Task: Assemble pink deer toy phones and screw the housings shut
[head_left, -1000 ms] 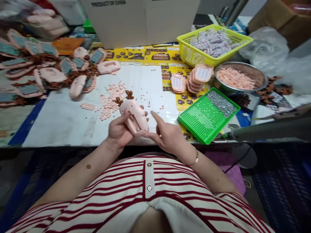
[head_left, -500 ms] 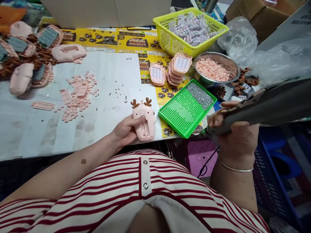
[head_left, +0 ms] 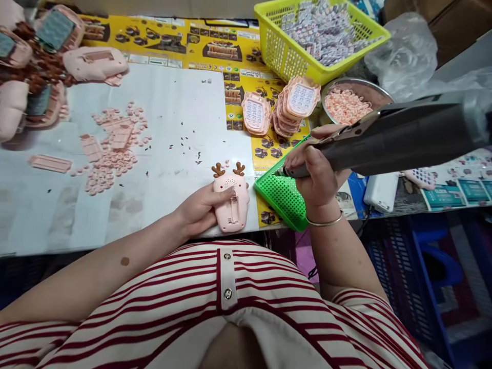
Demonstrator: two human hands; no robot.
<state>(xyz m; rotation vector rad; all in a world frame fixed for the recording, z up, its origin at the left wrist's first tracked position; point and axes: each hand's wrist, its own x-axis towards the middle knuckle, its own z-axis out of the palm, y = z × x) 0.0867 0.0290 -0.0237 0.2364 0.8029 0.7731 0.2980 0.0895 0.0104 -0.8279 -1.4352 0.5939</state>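
Pink shell (head_left: 225,215), clasped by fingers of left hand (head_left: 200,207) at near edge of bench (head_left: 77,238), could twist if that hold slackens under pressure from grey driver (head_left: 378,146), which fingers of right hand (head_left: 321,177) wrap over green tray (head_left: 283,201).

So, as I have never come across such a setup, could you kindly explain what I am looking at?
There is no machine arm here: these are a person's own bare hands, seen by one camera worn on the head, looking forward and down. The left hand holds a pink toy with brown antlers, its battery slot facing up. The right hand grips a dark tool, its tip showing over the green tray. Pink pieces lie on the white sheet. At the far right stand a yellow basket and a metal bowl.
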